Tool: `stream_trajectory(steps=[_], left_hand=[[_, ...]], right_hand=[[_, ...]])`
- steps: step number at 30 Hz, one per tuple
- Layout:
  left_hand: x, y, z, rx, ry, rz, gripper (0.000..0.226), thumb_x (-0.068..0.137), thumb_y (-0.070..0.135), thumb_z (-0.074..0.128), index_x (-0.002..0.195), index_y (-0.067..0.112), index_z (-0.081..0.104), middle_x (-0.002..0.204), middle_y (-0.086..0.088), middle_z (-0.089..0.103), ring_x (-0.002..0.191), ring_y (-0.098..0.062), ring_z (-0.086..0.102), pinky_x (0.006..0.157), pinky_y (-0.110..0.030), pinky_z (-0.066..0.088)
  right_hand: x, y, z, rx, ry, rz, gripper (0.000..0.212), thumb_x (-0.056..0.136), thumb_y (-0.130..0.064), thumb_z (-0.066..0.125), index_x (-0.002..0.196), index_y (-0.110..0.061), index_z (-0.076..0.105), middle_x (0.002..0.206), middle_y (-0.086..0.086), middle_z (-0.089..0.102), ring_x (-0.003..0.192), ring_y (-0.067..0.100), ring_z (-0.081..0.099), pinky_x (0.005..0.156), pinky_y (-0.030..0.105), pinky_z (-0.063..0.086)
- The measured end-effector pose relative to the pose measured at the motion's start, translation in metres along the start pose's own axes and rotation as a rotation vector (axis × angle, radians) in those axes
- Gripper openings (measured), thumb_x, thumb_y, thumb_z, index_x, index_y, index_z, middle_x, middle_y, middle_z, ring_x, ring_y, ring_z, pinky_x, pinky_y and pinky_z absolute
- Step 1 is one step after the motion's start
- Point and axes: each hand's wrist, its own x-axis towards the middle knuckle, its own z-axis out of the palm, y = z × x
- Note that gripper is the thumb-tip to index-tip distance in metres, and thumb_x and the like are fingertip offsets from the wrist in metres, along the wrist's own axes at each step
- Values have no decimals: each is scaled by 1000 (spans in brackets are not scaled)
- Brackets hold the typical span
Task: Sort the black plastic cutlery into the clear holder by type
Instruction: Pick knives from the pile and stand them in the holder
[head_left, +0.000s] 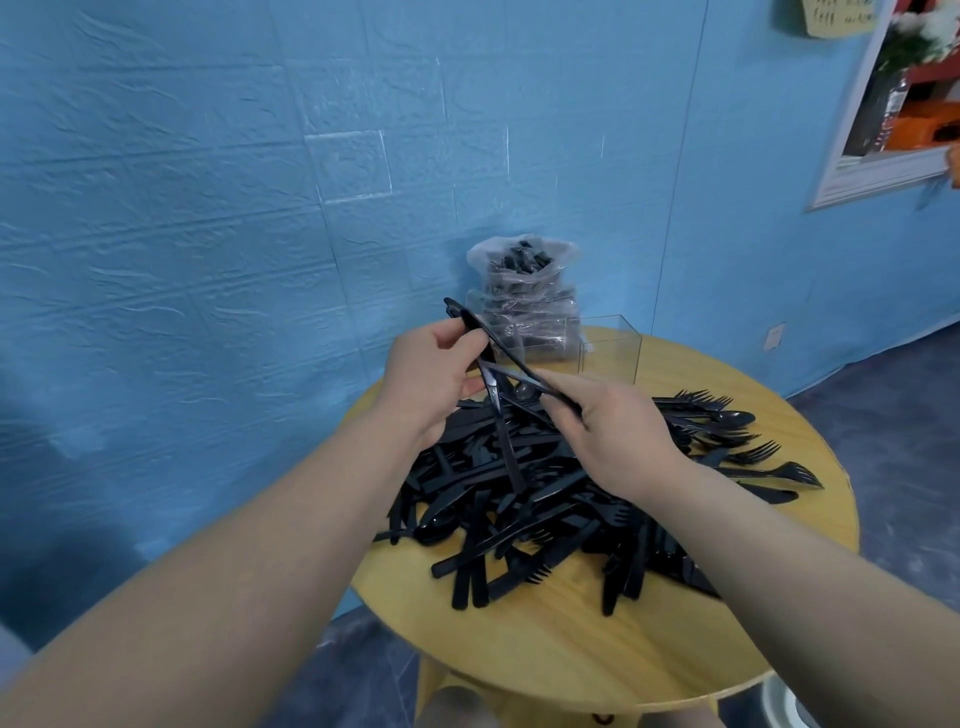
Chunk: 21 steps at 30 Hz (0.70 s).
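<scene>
The person stood over a round wooden table (571, 649) bearing a loose pile of black cutlery (545, 499): knives, forks and spoons lying at every angle. The left hand (431, 384) was raised above the far edge of the pile, fingers curled round several knives (496, 400) whose handles fanned up and away while one blade hung down toward the heap. The right hand (613, 431) pinched the near end of another long piece (524, 371), which ran diagonally up-left to cross the left hand's bundle.

The clear holder (610, 353) stood upright at the far side of the table, just beyond both hands and slightly to the right, beside a plastic bag (522, 291) of further cutlery. Its compartments appeared empty, though transparency made this uncertain.

Judgement: the right hand was nearer the holder. The held pieces lay tilted, not vertical; they would need turning upright before being lowered in.
</scene>
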Motion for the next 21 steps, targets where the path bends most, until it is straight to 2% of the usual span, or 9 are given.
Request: stream_trajectory(steps=[2, 5, 7, 10, 12, 15, 18, 21], left_hand=[[1, 1, -1, 35, 24, -8, 14, 93, 14, 59, 87, 18, 71, 73, 9, 69, 67, -5, 63, 70, -23, 54], [2, 5, -1, 127, 74, -19, 10, 90, 26, 65, 84, 23, 72, 52, 16, 57, 49, -4, 47, 56, -15, 36], [3, 6, 0, 86, 90, -54, 11, 90, 24, 65, 84, 17, 72, 50, 10, 50, 48, -6, 40, 54, -18, 32], [5, 7, 1, -44, 104, -98, 16, 93, 14, 60, 78, 12, 65, 71, -2, 59, 65, -11, 51, 67, -24, 48], [5, 7, 1, -102, 93, -103, 16, 94, 7, 56, 80, 9, 64, 79, -7, 64, 71, -15, 58, 70, -25, 54], [3, 9, 0, -145, 35, -84, 19, 94, 0, 52, 85, 9, 66, 79, -5, 68, 67, -12, 62, 69, -22, 56], [2, 10, -2, -202, -36, -89, 19, 92, -2, 52, 89, 11, 66, 73, 0, 70, 61, -8, 64, 64, -21, 56], [3, 10, -5, -240, -99, -111, 19, 92, 0, 53, 92, 14, 66, 74, 2, 72, 65, -9, 66, 60, -19, 53]], right_hand=[[0, -1, 0, -42, -2, -17, 36, 99, -32, 40, 133, -36, 50, 79, -7, 56, 71, 18, 52, 58, 34, 43], [0, -1, -1, -115, 17, -46, 37, 98, -33, 40, 134, -32, 50, 84, -6, 58, 73, 19, 54, 58, 33, 43], [0, -2, -1, -120, 22, -55, 38, 98, -33, 42, 135, -29, 49, 87, -5, 60, 75, 21, 55, 59, 34, 44], [-1, -3, 1, -87, 43, -76, 39, 98, -34, 43, 135, -25, 51, 89, -3, 62, 78, 23, 57, 60, 35, 45], [0, -3, 1, -85, 56, -70, 41, 98, -37, 42, 136, -24, 50, 94, -3, 64, 82, 22, 58, 62, 35, 46], [0, 1, 2, -68, 56, -51, 42, 98, -39, 38, 136, -23, 50, 97, -3, 63, 88, 22, 56, 67, 36, 46], [1, 4, 2, -77, 75, -59, 39, 99, -32, 42, 134, -20, 52, 97, -2, 62, 90, 21, 49, 70, 33, 41], [1, 7, -1, -65, 74, -48, 37, 99, -29, 43, 133, -18, 53, 95, 1, 61, 89, 22, 47, 73, 35, 40]])
